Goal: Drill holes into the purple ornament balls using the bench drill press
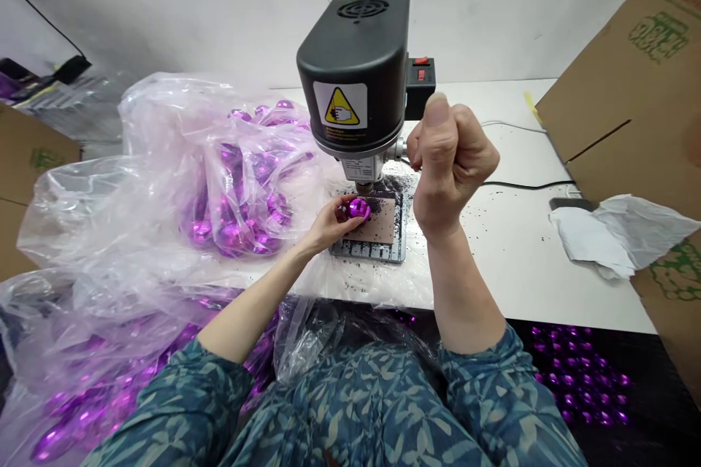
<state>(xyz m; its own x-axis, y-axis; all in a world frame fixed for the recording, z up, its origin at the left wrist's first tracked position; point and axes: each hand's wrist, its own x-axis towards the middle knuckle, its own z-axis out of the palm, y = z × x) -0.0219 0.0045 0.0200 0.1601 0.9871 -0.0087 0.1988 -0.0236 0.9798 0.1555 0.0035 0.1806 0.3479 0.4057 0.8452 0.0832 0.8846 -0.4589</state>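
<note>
The left hand [331, 225] holds one shiny purple ball [358, 208] in a narrow pinch, over one brown board [377, 231] beneath the head of one drill press [353, 44]. The board lies on one metal base [375, 253], dark crumbs scattered around. The right hand [452, 160] is a closed fist just right of the drill head, beside one silver rod [395, 151]; whether it grips the rod, I cannot tell. Two red switches [421, 75] sit on one black box [420, 103] beyond that hand. On the left of the white table [515, 255], one clear plastic bag [158, 109] covers more purple balls, too many to count. Another group of purple balls [580, 376] shows near right, below the table edge. One large cardboard box [624, 102] stands far right.
</note>
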